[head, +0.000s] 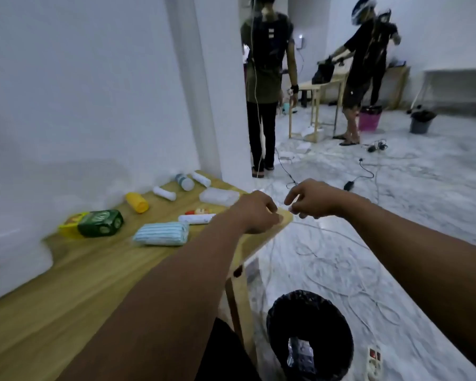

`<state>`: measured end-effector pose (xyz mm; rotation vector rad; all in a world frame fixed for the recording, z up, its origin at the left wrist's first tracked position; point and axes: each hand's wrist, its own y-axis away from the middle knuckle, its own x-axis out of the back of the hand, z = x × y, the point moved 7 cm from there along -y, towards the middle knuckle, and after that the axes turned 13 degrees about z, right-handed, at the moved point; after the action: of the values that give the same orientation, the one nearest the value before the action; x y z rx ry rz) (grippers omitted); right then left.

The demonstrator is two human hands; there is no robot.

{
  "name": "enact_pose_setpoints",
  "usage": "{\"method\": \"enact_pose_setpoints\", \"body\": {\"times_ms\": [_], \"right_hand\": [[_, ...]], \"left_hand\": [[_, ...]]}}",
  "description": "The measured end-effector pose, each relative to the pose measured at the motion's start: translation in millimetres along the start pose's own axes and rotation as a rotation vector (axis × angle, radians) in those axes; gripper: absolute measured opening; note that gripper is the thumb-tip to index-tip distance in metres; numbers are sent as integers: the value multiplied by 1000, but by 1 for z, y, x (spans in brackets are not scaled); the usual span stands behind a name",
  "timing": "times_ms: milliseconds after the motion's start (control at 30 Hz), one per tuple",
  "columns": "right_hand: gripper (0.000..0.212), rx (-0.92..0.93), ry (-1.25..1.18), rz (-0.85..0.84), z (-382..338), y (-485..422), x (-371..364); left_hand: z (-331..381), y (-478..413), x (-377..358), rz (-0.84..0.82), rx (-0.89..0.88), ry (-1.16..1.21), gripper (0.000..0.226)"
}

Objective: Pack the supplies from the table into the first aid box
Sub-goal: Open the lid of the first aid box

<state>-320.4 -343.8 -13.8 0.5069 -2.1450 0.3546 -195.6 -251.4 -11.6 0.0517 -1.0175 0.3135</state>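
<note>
Lying unpacked across the surface [99,273] are the mask pack [162,234] and bandage rolls [164,193], while the left hand [254,214] and right hand [311,200] are pinching something small, unidentifiable.

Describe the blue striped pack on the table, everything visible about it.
The blue striped pack is a soft, flattish bundle in clear plastic wrap, light blue with thin white lines running lengthwise. It lies flat on the wooden table, sealed as far as can be seen, beside the green packet and just in front of a white roll. Neither hand touches it.
</note>
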Motion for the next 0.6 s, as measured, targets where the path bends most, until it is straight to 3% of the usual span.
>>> {"method": "enact_pose_setpoints", "body": {"times_ms": [233,600], "right_hand": [[22,304,-5,-43,-177,-3,-23],[26,757,-81,-200,-402,47,-170]], "left_hand": [[-78,53,152,276,142,-47,29],[-265,226,293,738,473,-129,13]]}}
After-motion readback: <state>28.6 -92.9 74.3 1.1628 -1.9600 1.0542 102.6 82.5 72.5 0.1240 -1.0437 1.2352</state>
